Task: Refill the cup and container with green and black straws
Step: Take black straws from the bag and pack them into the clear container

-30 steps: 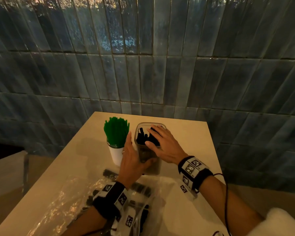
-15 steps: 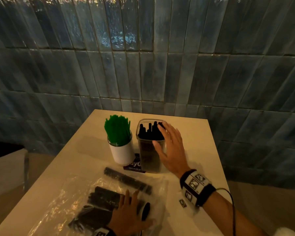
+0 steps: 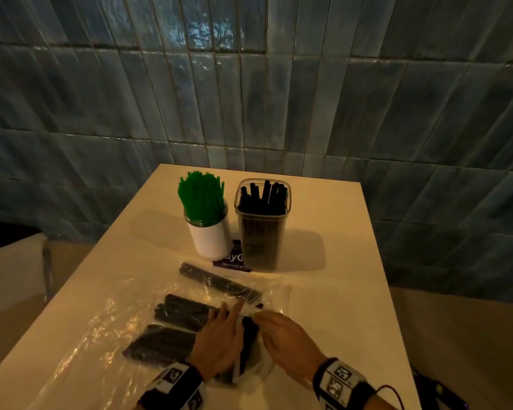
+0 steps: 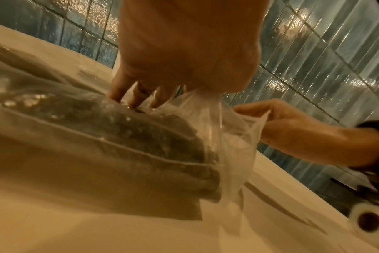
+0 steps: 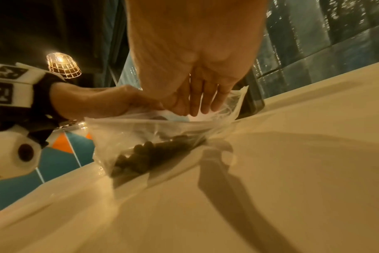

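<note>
A white cup (image 3: 209,241) packed with green straws (image 3: 201,198) stands at the back of the table. Beside it on the right is a clear container (image 3: 261,232) full of black straws (image 3: 264,193). Nearer to me lies a clear plastic bag (image 3: 107,321) with bundles of black straws (image 3: 184,313) inside. My left hand (image 3: 219,335) reaches its fingers down to the bagged straws (image 4: 141,130) while plastic is caught at its thumb. My right hand (image 3: 282,335) pinches the bag's edge (image 5: 206,116) opposite the left. Both hands are well short of the cup and container.
A purple printed card (image 3: 234,260) lies under the cup and container. The white table (image 3: 338,261) ends at a blue tiled wall (image 3: 249,99) behind and drops off left and right. A dark device (image 3: 436,392) sits at the near right corner.
Both hands left the container. The left dropped to the bag first, then the right came down and took the bag's edge. The view tilted down.
</note>
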Demonstrator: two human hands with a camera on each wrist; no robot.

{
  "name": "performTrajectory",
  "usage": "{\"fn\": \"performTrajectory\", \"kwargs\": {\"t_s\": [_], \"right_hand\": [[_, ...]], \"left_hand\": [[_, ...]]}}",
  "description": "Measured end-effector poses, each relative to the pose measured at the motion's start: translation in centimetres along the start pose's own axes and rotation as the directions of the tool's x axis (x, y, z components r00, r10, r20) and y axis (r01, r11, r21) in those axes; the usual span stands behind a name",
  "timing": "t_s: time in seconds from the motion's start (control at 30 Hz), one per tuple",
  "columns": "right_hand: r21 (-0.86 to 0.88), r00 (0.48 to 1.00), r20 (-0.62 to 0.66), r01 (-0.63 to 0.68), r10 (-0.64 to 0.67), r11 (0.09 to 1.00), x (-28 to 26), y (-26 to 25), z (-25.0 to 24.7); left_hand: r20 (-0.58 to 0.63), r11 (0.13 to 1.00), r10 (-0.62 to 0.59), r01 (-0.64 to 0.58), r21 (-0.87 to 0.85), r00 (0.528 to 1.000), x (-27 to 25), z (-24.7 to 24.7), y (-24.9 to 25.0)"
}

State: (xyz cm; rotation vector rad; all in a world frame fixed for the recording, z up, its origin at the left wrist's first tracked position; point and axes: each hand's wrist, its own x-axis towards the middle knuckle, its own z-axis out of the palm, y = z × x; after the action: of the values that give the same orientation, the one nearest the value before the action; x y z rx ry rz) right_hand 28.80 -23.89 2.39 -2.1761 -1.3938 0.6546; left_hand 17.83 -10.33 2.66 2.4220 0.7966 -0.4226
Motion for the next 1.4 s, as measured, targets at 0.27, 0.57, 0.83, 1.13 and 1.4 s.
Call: {"fn": "performTrajectory", "kwargs": {"t_s": [0.27, 0.57, 0.83, 1.13, 1.4], "right_hand": [[-0.002, 0.996, -0.047, 0.07, -0.07, 0.998, 6.1, -1.3, 0.9], [-0.021, 0.994, 0.111, -0.022, 0.024, 1.0, 7.4, -1.2, 1.6], [-0.133, 0.966, 0.14, -0.197, 0.216, 0.971, 7.1, -0.5, 1.8], [-0.183, 0.879, 0.214, -0.392, 0.425, 0.902, -0.7, 1.9, -2.2], [0.134, 0.794, 0.214, -0.601, 0.569, 0.788, -8.8, 6.5, -7.2]], "left_hand": [[0.01, 0.987, 0.05, -0.048, -0.151, 0.999, -0.5, 0.0, -0.5], [-0.007, 0.978, 0.075, -0.074, -0.194, 0.997, -1.2, -0.8, 0.2], [-0.014, 0.986, 0.021, -0.023, -0.167, 1.0, -0.7, -0.7, 0.3], [0.024, 0.985, -0.081, 0.084, -0.148, 0.996, 0.1, -0.4, 0.4], [0.081, 0.983, -0.137, 0.146, -0.115, 0.987, 0.8, -0.6, 0.4]]}}
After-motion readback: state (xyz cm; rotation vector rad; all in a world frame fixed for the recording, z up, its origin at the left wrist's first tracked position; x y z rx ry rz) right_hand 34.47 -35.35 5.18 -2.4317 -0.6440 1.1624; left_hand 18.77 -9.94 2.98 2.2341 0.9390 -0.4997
